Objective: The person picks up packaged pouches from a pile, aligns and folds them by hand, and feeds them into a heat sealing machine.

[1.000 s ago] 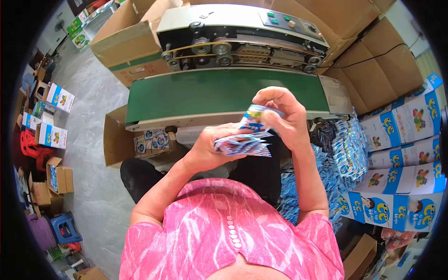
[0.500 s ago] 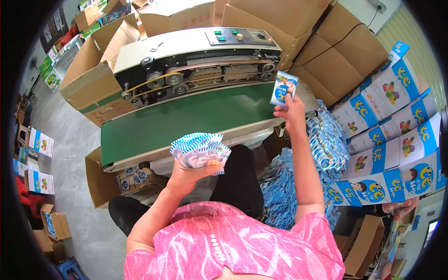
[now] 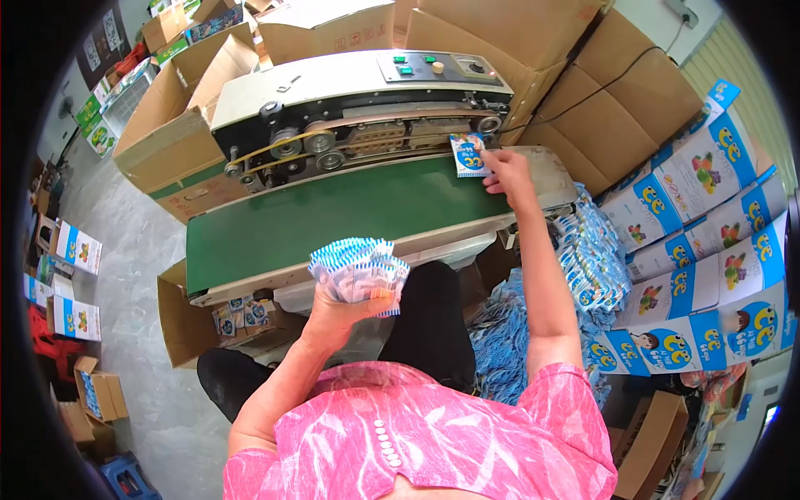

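Note:
My left hand is closed round a fanned stack of blue-and-white striped sachets, held in front of the green conveyor belt. With its fingertips, my right hand grips the right side of a single sachet printed in blue with a yellow logo. That sachet's top edge is at the rollers on the right end of the band sealing machine. Whether the edge is between the bands I cannot tell.
Many more sachets lie heaped by my right arm. Printed display cartons stand stacked at the right. An open cardboard box with sachets sits under the belt's left end. Large cartons rise behind the machine, and a cable hangs at the right.
My right hand has moved left and slightly forward, bringing the single sachet from beside the machine to its right-end rollers. My left hand still holds the stack in nearly the same place.

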The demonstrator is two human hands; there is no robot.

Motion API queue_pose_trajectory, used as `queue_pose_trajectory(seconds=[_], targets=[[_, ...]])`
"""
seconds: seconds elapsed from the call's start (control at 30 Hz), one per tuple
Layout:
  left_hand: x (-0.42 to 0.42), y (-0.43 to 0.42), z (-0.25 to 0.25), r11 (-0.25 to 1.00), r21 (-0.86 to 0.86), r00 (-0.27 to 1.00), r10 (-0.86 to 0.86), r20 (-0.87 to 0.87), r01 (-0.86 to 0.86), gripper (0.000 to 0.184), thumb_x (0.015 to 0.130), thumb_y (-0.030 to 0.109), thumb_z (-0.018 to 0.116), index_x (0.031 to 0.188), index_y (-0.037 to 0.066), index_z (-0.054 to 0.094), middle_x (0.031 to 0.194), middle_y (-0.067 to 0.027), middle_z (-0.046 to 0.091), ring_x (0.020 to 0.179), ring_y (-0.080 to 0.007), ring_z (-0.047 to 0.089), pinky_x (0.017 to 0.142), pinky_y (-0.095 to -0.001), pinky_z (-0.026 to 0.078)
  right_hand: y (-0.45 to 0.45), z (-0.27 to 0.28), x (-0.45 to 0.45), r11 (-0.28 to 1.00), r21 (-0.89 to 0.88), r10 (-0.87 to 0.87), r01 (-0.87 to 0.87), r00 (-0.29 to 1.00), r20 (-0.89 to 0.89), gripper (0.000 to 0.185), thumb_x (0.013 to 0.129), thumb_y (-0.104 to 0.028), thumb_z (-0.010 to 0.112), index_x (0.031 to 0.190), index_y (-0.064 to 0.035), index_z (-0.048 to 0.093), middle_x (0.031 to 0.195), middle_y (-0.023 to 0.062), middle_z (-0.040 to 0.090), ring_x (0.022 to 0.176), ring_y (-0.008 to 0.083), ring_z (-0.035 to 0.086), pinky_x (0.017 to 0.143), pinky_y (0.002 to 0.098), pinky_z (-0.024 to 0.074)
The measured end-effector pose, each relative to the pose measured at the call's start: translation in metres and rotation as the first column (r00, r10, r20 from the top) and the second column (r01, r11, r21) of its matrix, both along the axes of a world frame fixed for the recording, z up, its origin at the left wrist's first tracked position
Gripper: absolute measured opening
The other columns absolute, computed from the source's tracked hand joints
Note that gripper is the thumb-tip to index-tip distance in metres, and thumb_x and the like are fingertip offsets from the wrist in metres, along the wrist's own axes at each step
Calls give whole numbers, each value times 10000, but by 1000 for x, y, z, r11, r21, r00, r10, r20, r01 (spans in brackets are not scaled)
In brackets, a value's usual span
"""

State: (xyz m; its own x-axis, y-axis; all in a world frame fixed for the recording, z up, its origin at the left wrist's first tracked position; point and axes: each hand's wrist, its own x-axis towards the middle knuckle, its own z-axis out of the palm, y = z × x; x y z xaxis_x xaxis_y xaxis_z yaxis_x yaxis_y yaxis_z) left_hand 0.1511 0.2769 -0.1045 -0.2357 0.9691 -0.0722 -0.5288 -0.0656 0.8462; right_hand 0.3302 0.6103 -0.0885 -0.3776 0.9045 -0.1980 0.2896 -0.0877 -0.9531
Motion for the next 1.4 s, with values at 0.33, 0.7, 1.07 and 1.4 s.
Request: queue_pose_trajectory(seconds=[0.33, 0.7, 1.07, 1.4], targets=[[5, 26, 20, 963, 64, 962, 255, 99, -261, 384, 735, -46, 720, 1090, 41, 599, 972, -37, 662, 861, -145, 640, 761, -303, 531, -201, 11, -47, 903, 159, 428, -398, 813, -394, 177, 774, -33, 731, 923, -26, 636, 859, 2, 621, 763, 53, 560, 678, 200, 462], [15, 35, 17, 932, 88, 899, 310, 311, -352, 256, 838, 61, 685, 1083, 58, 608, 1011, -28, 656, 879, -138, 635, 749, -272, 516, -205, -1, -46, 931, 163, 364, -327, 868, -338, 186, 823, -47, 699, 984, -5, 614, 864, 23, 645, 751, 58, 604, 606, 198, 508], [17, 52, 17, 949, 90, 944, 284, 169, -302, 267, 814, 19, 703, 1062, 69, 615, 985, -16, 657, 870, -129, 646, 721, -299, 557, -194, -6, -29, 968, -47, 180, -245, 818, -546, 143, 862, -84, 661, 964, 16, 659, 907, 77, 677, 753, 119, 658, 585, 238, 564], [18, 62, 34, 964, -24, 934, 262, 245, -264, 280, 813, 48, 712, 1073, 70, 608, 975, -31, 660, 831, -150, 666, 644, -321, 588, -153, 2, -4, 989, -42, -139, 141, 805, -576, 136, 875, -103, 648, 956, 6, 651, 844, 78, 679, 681, 130, 660, 545, 252, 574]])
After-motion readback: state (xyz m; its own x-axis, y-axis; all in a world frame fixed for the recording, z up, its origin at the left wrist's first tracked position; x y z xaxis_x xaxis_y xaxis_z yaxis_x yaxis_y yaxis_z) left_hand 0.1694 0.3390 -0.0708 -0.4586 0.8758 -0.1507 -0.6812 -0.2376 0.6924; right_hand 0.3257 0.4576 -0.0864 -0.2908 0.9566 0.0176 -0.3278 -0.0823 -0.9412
